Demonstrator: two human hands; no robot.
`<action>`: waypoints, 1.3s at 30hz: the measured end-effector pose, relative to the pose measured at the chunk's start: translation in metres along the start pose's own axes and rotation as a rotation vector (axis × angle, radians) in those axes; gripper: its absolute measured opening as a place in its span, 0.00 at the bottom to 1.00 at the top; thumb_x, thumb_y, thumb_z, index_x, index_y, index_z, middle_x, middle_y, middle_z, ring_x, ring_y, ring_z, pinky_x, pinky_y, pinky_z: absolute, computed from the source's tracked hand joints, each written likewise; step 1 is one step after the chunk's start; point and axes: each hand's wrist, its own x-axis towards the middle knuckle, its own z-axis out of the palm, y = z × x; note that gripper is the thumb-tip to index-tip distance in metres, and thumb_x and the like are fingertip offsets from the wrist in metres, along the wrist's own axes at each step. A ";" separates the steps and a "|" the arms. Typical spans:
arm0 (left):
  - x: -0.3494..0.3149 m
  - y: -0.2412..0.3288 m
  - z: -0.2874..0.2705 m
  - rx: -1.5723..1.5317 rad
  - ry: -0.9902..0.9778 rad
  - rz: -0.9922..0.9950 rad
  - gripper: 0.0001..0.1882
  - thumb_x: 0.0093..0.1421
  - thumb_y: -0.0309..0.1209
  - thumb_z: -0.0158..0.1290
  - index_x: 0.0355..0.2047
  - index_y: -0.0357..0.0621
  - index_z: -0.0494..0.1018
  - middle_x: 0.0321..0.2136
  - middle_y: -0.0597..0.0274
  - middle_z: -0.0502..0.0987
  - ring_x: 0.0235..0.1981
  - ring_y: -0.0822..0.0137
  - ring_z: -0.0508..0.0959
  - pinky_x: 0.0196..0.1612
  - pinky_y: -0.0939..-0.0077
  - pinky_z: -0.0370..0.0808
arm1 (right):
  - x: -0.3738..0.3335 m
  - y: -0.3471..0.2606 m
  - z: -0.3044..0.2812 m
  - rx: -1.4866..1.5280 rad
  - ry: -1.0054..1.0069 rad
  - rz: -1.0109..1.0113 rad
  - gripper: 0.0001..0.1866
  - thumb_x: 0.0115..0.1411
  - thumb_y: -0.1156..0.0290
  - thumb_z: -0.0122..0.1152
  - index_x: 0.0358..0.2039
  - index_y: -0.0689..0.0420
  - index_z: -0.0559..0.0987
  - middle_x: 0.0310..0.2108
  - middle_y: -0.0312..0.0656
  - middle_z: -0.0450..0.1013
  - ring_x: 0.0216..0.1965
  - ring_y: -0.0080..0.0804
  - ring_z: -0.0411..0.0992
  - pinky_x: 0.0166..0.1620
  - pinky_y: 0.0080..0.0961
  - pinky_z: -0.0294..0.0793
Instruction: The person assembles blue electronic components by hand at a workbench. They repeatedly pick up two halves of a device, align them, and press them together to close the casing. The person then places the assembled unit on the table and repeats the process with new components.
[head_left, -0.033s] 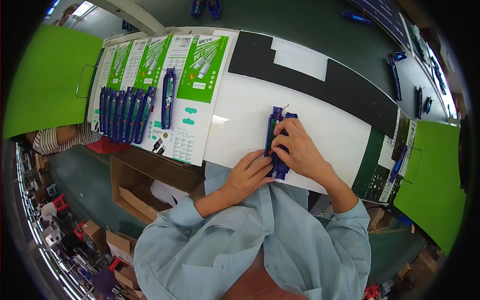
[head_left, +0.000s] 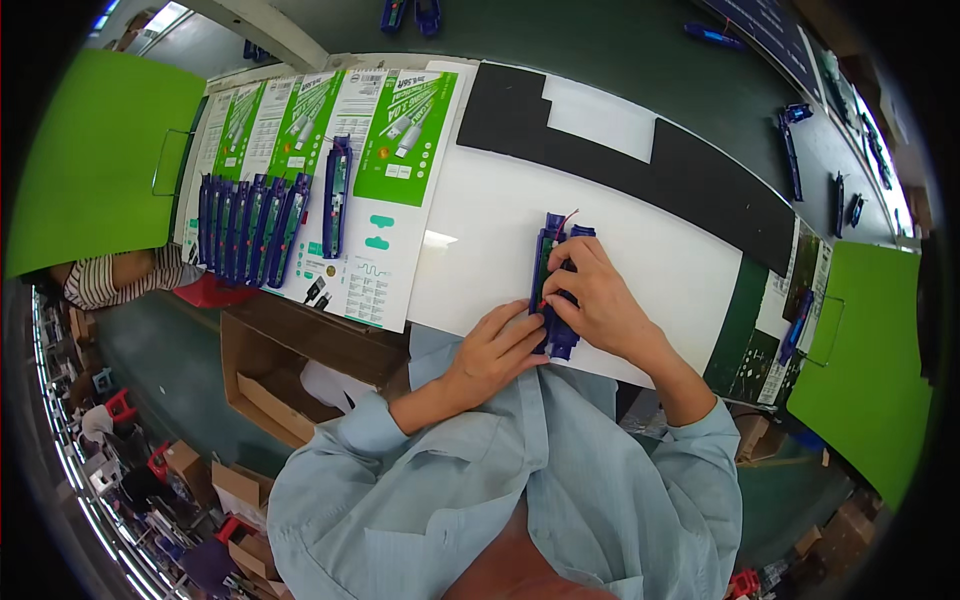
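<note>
A long blue plastic casing (head_left: 540,268) with a green circuit board inside lies on the white work surface in front of me. A thin red wire sticks up from its far end. My left hand (head_left: 494,352) grips the near end, fingers on top and thumb at the lower edge. Beside it on the right lies another blue plastic piece (head_left: 566,340), partly covered by my right hand (head_left: 596,300). That hand's thumb and index finger are pinched together over the circuit board. Whatever is between those fingertips is too small to make out.
To the left, several blue casings with boards (head_left: 246,230) lie in a row on printed packaging sheets (head_left: 385,290), with a single casing (head_left: 337,200) apart. A black cut-out sheet (head_left: 620,165) lies beyond my hands. Green panels (head_left: 100,160) flank the table; an open carton (head_left: 270,400) is below left.
</note>
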 end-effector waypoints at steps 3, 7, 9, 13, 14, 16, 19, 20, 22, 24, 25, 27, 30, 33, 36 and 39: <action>-0.008 -0.013 -0.011 0.008 -0.005 0.028 0.25 0.48 0.36 0.74 0.46 0.38 0.83 0.52 0.57 0.81 0.60 0.48 0.78 0.60 0.59 0.79 | 0.010 -0.005 0.014 -0.010 0.013 -0.019 0.02 0.55 0.78 0.70 0.29 0.61 0.84 0.44 0.43 0.72 0.53 0.44 0.70 0.57 0.37 0.73; -0.007 -0.015 -0.011 -0.020 0.003 0.031 0.26 0.47 0.34 0.74 0.46 0.38 0.84 0.52 0.57 0.82 0.59 0.48 0.79 0.60 0.59 0.80 | 0.012 -0.005 0.015 -0.076 0.000 -0.051 0.02 0.55 0.78 0.70 0.29 0.60 0.84 0.43 0.42 0.72 0.52 0.43 0.70 0.56 0.39 0.71; -0.007 -0.016 -0.010 -0.035 0.004 0.037 0.26 0.46 0.33 0.74 0.45 0.38 0.84 0.52 0.57 0.82 0.58 0.48 0.79 0.59 0.59 0.81 | 0.011 -0.005 0.015 -0.056 0.005 -0.061 0.03 0.55 0.77 0.71 0.30 0.60 0.84 0.42 0.42 0.72 0.52 0.43 0.70 0.56 0.40 0.70; -0.007 -0.018 -0.007 -0.039 0.026 0.045 0.26 0.45 0.33 0.74 0.45 0.38 0.84 0.51 0.56 0.82 0.58 0.48 0.79 0.59 0.59 0.81 | 0.007 -0.009 0.017 -0.125 0.015 -0.098 0.03 0.56 0.77 0.69 0.31 0.60 0.83 0.43 0.42 0.72 0.52 0.43 0.70 0.57 0.40 0.70; -0.008 -0.019 -0.007 -0.040 0.029 0.047 0.26 0.44 0.33 0.74 0.44 0.38 0.84 0.51 0.56 0.82 0.58 0.48 0.79 0.59 0.59 0.81 | 0.006 -0.009 0.018 -0.151 0.017 -0.119 0.03 0.56 0.77 0.69 0.31 0.60 0.83 0.43 0.42 0.73 0.52 0.43 0.70 0.57 0.40 0.70; -0.008 -0.019 -0.007 -0.037 0.031 0.052 0.26 0.44 0.33 0.74 0.44 0.38 0.84 0.50 0.56 0.82 0.58 0.48 0.80 0.59 0.59 0.81 | 0.005 -0.009 0.020 -0.189 0.019 -0.166 0.04 0.56 0.77 0.67 0.32 0.61 0.83 0.44 0.42 0.73 0.53 0.44 0.71 0.59 0.41 0.70; -0.007 -0.020 -0.007 -0.028 0.036 0.056 0.26 0.43 0.33 0.74 0.44 0.38 0.84 0.50 0.56 0.82 0.57 0.48 0.80 0.58 0.59 0.82 | 0.004 -0.005 0.023 -0.215 0.012 -0.221 0.05 0.56 0.77 0.66 0.34 0.61 0.82 0.45 0.42 0.74 0.55 0.44 0.71 0.61 0.42 0.70; -0.008 -0.020 -0.006 -0.027 0.041 0.055 0.26 0.43 0.33 0.74 0.44 0.38 0.84 0.49 0.56 0.82 0.57 0.48 0.80 0.58 0.59 0.82 | 0.004 -0.004 0.023 -0.215 0.006 -0.223 0.05 0.56 0.77 0.66 0.34 0.61 0.82 0.46 0.42 0.74 0.56 0.44 0.71 0.61 0.42 0.70; -0.008 -0.020 -0.005 -0.026 0.045 0.055 0.26 0.43 0.33 0.73 0.44 0.38 0.84 0.49 0.56 0.83 0.57 0.48 0.80 0.58 0.59 0.82 | 0.002 -0.002 0.024 -0.220 0.006 -0.233 0.05 0.56 0.76 0.65 0.34 0.61 0.82 0.46 0.42 0.74 0.57 0.44 0.71 0.62 0.42 0.70; -0.008 -0.020 -0.006 -0.027 0.045 0.057 0.26 0.43 0.33 0.73 0.44 0.38 0.84 0.49 0.56 0.83 0.57 0.48 0.80 0.58 0.59 0.82 | 0.001 -0.001 0.025 -0.229 0.018 -0.248 0.06 0.55 0.76 0.65 0.34 0.61 0.82 0.46 0.42 0.74 0.57 0.44 0.71 0.62 0.42 0.70; -0.008 -0.020 -0.005 -0.028 0.047 0.055 0.26 0.43 0.33 0.73 0.44 0.38 0.84 0.49 0.56 0.83 0.57 0.48 0.80 0.58 0.59 0.82 | 0.000 0.000 0.025 -0.229 0.017 -0.255 0.06 0.55 0.75 0.65 0.34 0.61 0.81 0.46 0.42 0.74 0.57 0.44 0.71 0.62 0.41 0.70; -0.008 -0.020 -0.005 -0.030 0.052 0.052 0.26 0.44 0.34 0.73 0.44 0.37 0.84 0.49 0.55 0.83 0.57 0.48 0.80 0.58 0.58 0.82 | -0.002 -0.001 0.024 -0.230 0.016 -0.266 0.07 0.55 0.75 0.65 0.34 0.61 0.81 0.46 0.42 0.74 0.57 0.43 0.71 0.62 0.41 0.70; -0.006 -0.020 -0.008 -0.062 0.054 0.038 0.25 0.47 0.35 0.73 0.43 0.34 0.81 0.52 0.53 0.81 0.59 0.49 0.79 0.58 0.57 0.82 | -0.003 -0.001 0.024 -0.225 0.030 -0.269 0.08 0.55 0.75 0.66 0.36 0.61 0.82 0.46 0.42 0.74 0.57 0.44 0.71 0.61 0.39 0.71; -0.008 -0.022 -0.009 -0.127 0.040 0.005 0.27 0.48 0.35 0.73 0.45 0.33 0.80 0.54 0.51 0.81 0.57 0.47 0.80 0.59 0.57 0.81 | -0.004 0.001 0.018 -0.126 0.054 -0.241 0.11 0.54 0.78 0.69 0.40 0.61 0.83 0.46 0.42 0.74 0.56 0.44 0.72 0.59 0.41 0.72; -0.003 -0.023 -0.015 -0.071 -0.010 0.040 0.26 0.49 0.35 0.73 0.45 0.33 0.79 0.57 0.50 0.80 0.58 0.48 0.80 0.60 0.57 0.80 | -0.010 -0.003 0.017 -0.120 0.217 -0.158 0.16 0.56 0.80 0.72 0.46 0.60 0.83 0.47 0.44 0.73 0.53 0.44 0.73 0.55 0.39 0.75; 0.001 -0.020 -0.019 -0.048 -0.048 0.035 0.26 0.49 0.35 0.73 0.44 0.33 0.79 0.60 0.50 0.79 0.58 0.50 0.79 0.59 0.58 0.79 | -0.027 0.002 0.027 0.003 0.389 0.108 0.19 0.59 0.80 0.72 0.53 0.60 0.82 0.46 0.48 0.72 0.48 0.44 0.74 0.51 0.35 0.77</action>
